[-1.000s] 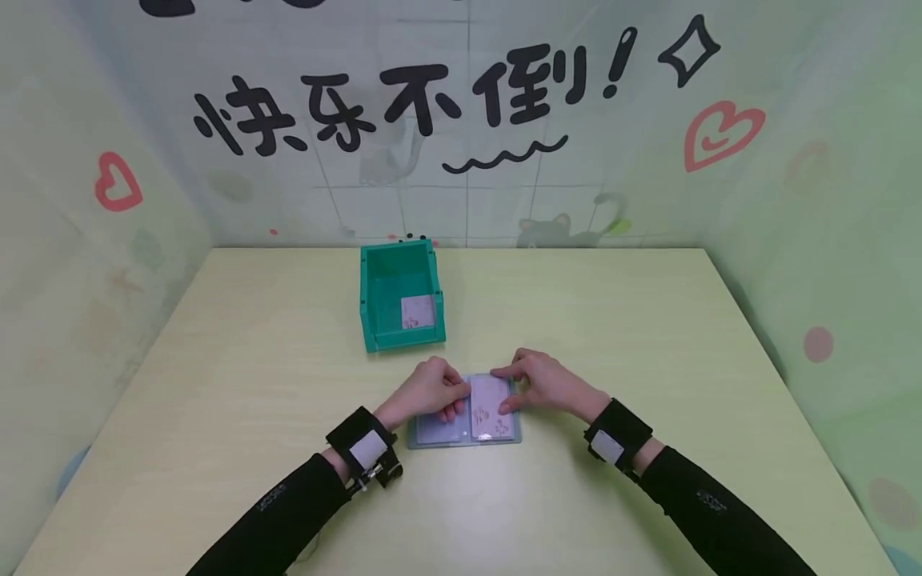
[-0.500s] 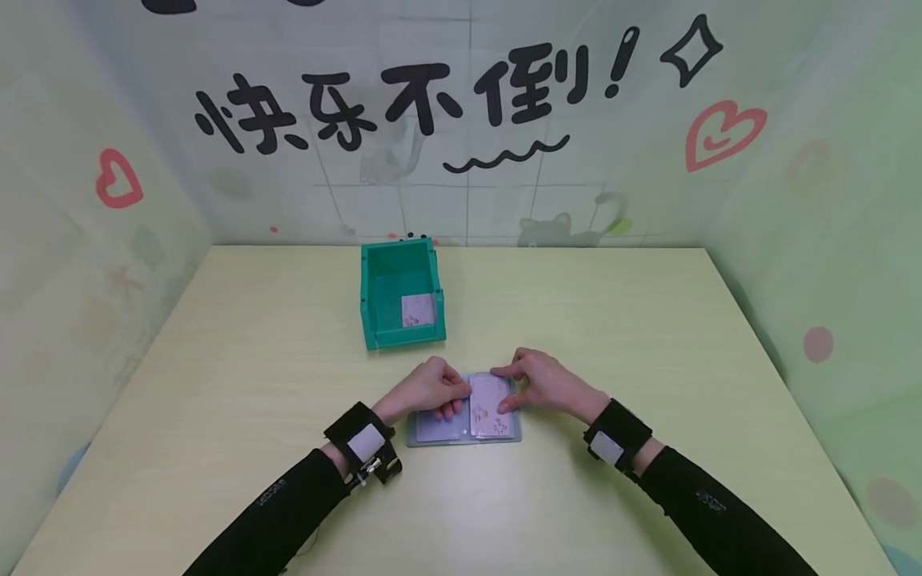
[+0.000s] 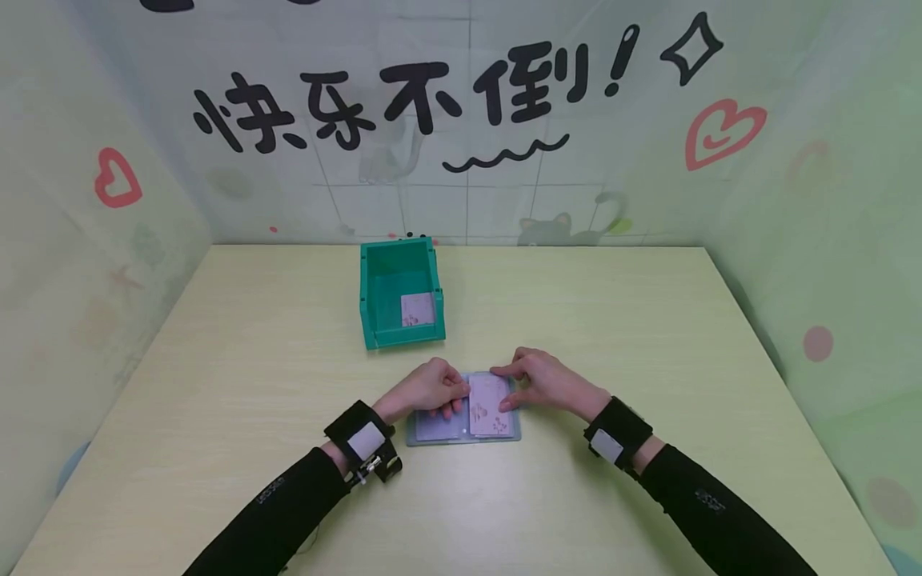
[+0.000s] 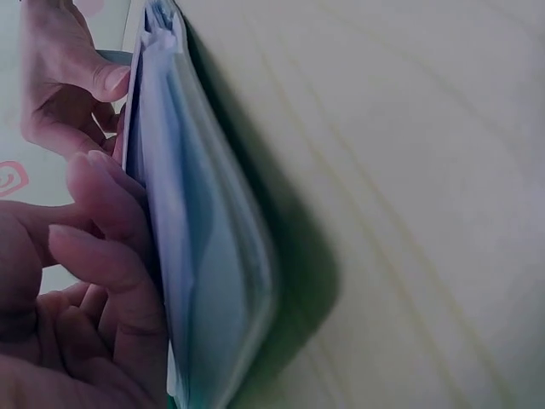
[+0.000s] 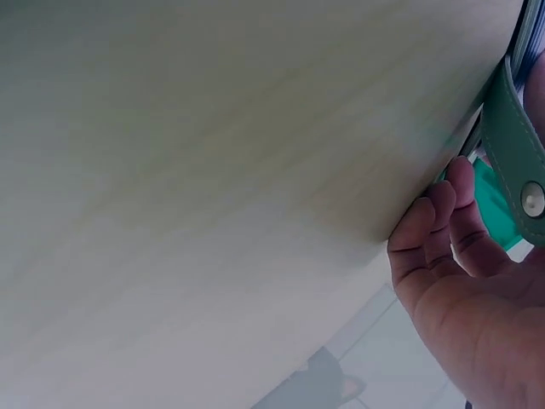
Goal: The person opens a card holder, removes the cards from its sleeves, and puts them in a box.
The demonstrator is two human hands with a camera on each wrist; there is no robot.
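The left hand (image 3: 432, 388) and right hand (image 3: 543, 382) pinch a card (image 3: 487, 416) at opposite edges on the album (image 3: 464, 433), midway between the bench's (image 3: 612, 320) side edges; uneven finger pressure could bend it or slide the album askew.

Pink patterned card (image 3: 489, 410) on right half of open booklet (image 3: 412, 433)

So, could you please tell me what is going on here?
A person is handling a flat, rectangular pinkish-lilac card on the right half of an open blue-green booklet that lies on a pale wood-grained table. The right hand holds the card near its top and right edges; the left hand has its fingertips at the left edge, but whether they pinch it is unclear. Farther back, an open teal-green plastic bin holds another pinkish card.
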